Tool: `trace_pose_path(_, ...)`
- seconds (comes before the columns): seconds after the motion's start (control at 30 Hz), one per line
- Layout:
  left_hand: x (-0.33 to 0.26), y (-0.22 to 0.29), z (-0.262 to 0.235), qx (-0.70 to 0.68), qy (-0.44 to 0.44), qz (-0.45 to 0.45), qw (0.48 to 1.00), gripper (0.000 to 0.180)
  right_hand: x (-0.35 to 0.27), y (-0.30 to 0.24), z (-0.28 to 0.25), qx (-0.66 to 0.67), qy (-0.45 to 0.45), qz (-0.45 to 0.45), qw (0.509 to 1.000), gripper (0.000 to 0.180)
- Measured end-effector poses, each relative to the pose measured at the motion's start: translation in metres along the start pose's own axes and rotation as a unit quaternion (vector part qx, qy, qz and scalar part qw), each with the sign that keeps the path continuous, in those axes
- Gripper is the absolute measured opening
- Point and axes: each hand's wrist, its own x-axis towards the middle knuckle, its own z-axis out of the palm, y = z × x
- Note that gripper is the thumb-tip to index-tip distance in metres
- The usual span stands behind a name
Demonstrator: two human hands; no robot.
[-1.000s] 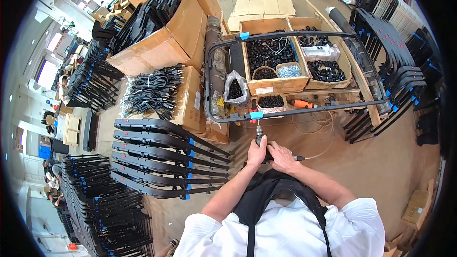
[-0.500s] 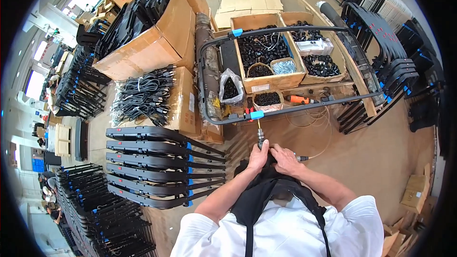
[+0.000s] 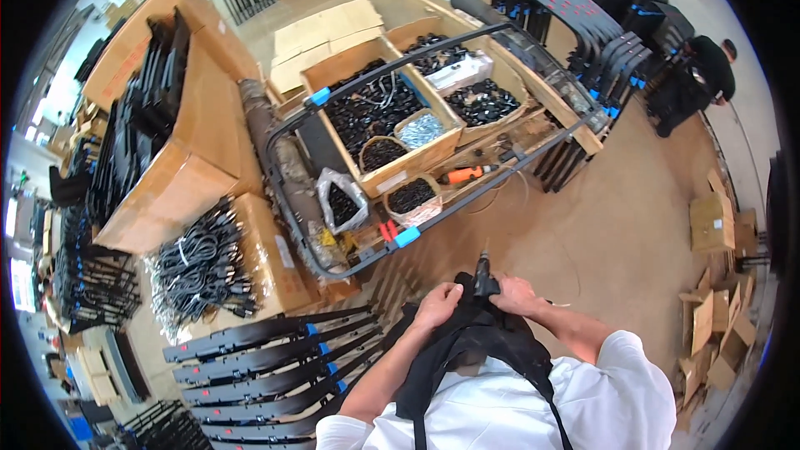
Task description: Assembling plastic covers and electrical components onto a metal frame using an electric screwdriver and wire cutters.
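My right hand is closed around a dark power driver whose thin bit points away from me. My left hand is just left of the tool, in front of the black apron. Its fingers are curled together, and what they hold, if anything, is hidden. Ahead, a black tubular frame with rounded corners lies across wooden parts boxes. A blue clip sits on its near bar, apart from the driver's tip. Red-handled pliers lie beside that clip.
Within the frame are a wooden box of black parts, a bag and an orange tool. Cable bundles lie on a carton at left, above stacked black frames. Another person stands at far right.
The driver's bit has come away from the frame's near bar by the blue clip. My left hand has let go of the driver. The whole view has turned.
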Motion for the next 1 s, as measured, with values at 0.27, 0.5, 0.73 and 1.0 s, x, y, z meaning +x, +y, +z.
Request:
trace_pose_path(0.27,0.011,0.135,-0.030,0.091,0.034,0.156,0.983,0.039,0.077,0.092,-0.076,0.098,0.147,0.180,0.968,0.066)
trace_pose_path(0.5,0.113,0.237,-0.027,0.129,0.099,0.206,0.965,0.030,0.215,0.177,-0.166,0.095,0.219,0.141,0.961,0.075)
trace_pose_path(0.73,0.294,0.352,-0.028,0.251,0.196,0.213,0.924,0.026,0.336,0.247,-0.240,0.054,0.270,0.100,0.956,0.078)
trace_pose_path(1.0,0.442,0.370,-0.027,0.577,0.115,0.071,0.805,0.038,0.384,0.270,-0.268,0.078,0.215,0.125,0.966,0.069)
